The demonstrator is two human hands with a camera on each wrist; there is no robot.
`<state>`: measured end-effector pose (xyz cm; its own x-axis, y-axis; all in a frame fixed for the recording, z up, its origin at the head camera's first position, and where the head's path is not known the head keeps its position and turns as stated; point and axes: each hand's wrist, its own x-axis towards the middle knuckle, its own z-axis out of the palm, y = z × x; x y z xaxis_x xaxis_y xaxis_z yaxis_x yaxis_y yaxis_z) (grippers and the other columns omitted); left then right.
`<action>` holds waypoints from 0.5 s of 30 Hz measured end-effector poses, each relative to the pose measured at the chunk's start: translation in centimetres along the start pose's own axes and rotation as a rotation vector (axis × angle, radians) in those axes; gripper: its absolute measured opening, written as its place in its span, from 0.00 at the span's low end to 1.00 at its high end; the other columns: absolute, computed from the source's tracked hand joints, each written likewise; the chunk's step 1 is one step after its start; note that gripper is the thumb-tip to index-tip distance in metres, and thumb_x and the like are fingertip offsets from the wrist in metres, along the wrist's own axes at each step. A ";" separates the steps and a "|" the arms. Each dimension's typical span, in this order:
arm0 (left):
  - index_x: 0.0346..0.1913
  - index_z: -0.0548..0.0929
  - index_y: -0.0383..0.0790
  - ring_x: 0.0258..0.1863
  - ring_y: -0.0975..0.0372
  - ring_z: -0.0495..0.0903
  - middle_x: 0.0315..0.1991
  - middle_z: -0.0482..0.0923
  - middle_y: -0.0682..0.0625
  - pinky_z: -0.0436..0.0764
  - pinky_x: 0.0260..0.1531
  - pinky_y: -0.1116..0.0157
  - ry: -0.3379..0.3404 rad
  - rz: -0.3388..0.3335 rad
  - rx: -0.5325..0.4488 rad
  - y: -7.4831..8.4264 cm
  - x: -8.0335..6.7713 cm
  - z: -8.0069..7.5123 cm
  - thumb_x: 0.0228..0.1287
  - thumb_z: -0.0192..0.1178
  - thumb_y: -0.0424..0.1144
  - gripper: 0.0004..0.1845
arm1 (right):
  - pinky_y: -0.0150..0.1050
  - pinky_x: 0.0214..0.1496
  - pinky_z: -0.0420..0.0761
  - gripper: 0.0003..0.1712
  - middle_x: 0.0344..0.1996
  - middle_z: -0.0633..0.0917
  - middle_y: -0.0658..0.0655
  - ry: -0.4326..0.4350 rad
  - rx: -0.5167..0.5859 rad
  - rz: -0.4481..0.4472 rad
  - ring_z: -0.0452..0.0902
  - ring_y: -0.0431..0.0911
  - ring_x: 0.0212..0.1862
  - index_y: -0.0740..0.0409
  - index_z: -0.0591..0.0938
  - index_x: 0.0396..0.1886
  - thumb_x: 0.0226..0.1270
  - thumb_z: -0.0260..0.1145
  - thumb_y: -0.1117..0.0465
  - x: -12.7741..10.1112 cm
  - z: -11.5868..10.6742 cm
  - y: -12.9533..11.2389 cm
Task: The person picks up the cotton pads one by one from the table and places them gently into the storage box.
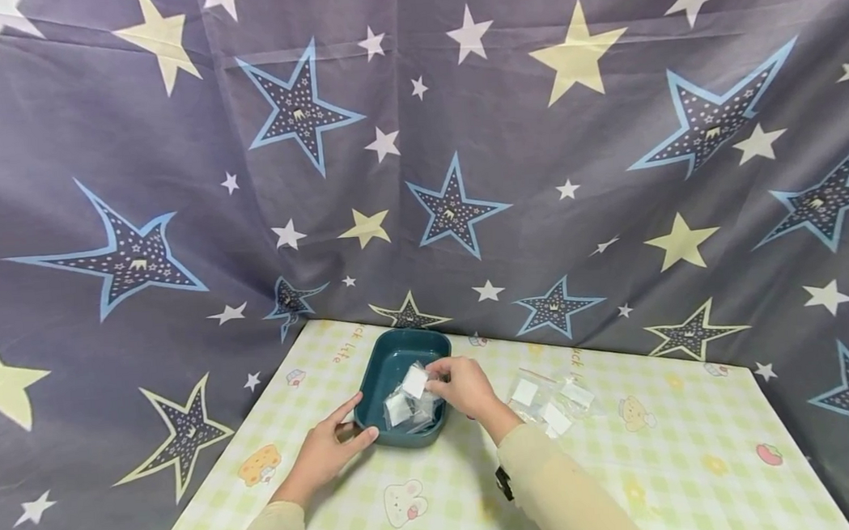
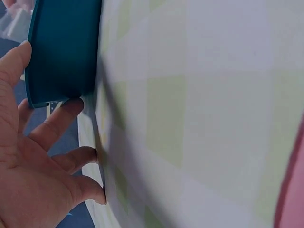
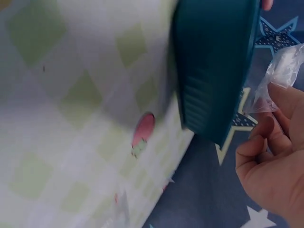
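Note:
A dark teal rectangular container (image 1: pixel 372 384) stands on the table, several small clear bags with white squares (image 1: pixel 398 408) lying inside. My left hand (image 1: pixel 324 451) is at its near left corner. The thumb touches the near rim and the other fingers spread along the side and down to the tabletop, as the left wrist view (image 2: pixel 42 156) shows. Over the container's right part, my right hand (image 1: pixel 464 386) pinches a clear plastic bag (image 1: pixel 415 379) with a white square in it between thumb and fingertips. In the right wrist view this bag (image 3: pixel 285 66) hangs above the rim.
Right of the container, several more clear bags with white squares (image 1: pixel 553 418) lie in a loose group. A checked, cartoon-printed cloth (image 1: pixel 670 461) covers the table. Behind it hangs a dark curtain (image 1: pixel 416 120) with stars, close to the table's back edge.

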<state>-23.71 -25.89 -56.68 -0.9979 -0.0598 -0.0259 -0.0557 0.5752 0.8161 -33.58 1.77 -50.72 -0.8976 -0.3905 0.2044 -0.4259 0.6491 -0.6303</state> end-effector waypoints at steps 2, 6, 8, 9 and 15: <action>0.82 0.68 0.62 0.69 0.47 0.83 0.64 0.86 0.38 0.72 0.75 0.38 -0.001 -0.005 -0.004 -0.1 0.0 0.1 0.67 0.73 0.60 0.43 | 0.45 0.51 0.87 0.15 0.45 0.94 0.53 -0.010 -0.014 0.003 0.89 0.49 0.47 0.54 0.92 0.54 0.71 0.76 0.58 -0.1 0.6 -0.1; 0.83 0.67 0.63 0.69 0.46 0.83 0.65 0.84 0.37 0.73 0.74 0.38 0.000 -0.005 0.002 -0.2 0.0 0.1 0.67 0.72 0.61 0.43 | 0.48 0.53 0.88 0.14 0.46 0.94 0.54 -0.015 -0.035 0.009 0.90 0.51 0.50 0.56 0.92 0.54 0.71 0.76 0.58 -0.2 1.4 -0.4; 0.83 0.67 0.63 0.69 0.46 0.83 0.66 0.84 0.36 0.74 0.73 0.38 0.002 -0.009 0.007 -0.2 0.0 0.0 0.67 0.72 0.62 0.44 | 0.48 0.53 0.88 0.15 0.47 0.94 0.54 -0.013 -0.031 0.017 0.90 0.51 0.50 0.56 0.92 0.54 0.71 0.76 0.58 -0.2 1.6 -0.7; 0.83 0.67 0.63 0.69 0.46 0.83 0.67 0.83 0.36 0.74 0.73 0.38 0.001 -0.010 0.008 -0.2 0.0 0.0 0.67 0.72 0.63 0.44 | 0.48 0.53 0.88 0.15 0.47 0.94 0.54 -0.010 -0.030 0.018 0.90 0.51 0.50 0.56 0.92 0.54 0.71 0.76 0.58 -0.2 1.7 -0.7; 0.83 0.66 0.65 0.69 0.46 0.82 0.68 0.82 0.36 0.74 0.73 0.38 -0.005 -0.013 0.014 -0.3 0.0 0.0 0.66 0.71 0.66 0.45 | 0.50 0.60 0.87 0.16 0.50 0.94 0.54 -0.017 -0.006 0.053 0.90 0.52 0.56 0.55 0.91 0.55 0.71 0.76 0.56 -0.3 2.2 -0.8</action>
<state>-23.71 -26.04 -56.89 -0.9972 -0.0629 -0.0393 -0.0688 0.5854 0.8078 -32.70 -0.06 -51.90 -0.9170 -0.3663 0.1578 -0.3783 0.6734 -0.6351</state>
